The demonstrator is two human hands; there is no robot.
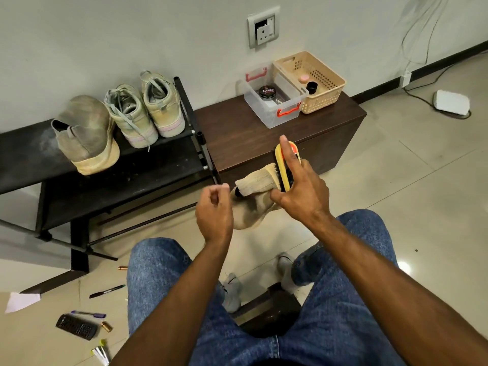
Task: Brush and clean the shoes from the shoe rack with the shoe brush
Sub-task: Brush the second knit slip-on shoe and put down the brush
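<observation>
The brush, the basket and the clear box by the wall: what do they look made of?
Brush: the yellow back looks like glossy moulded plastic, with dark bristles that could be hair or synthetic. Basket: beige plastic, matte, judging by its moulded perforated walls. Box: transparent plastic, since the tin inside shows through; its red handles look plastic too.

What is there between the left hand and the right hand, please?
In the head view, the beige shoe lies between the left hand and the right hand, which holds the brush against it.
</observation>
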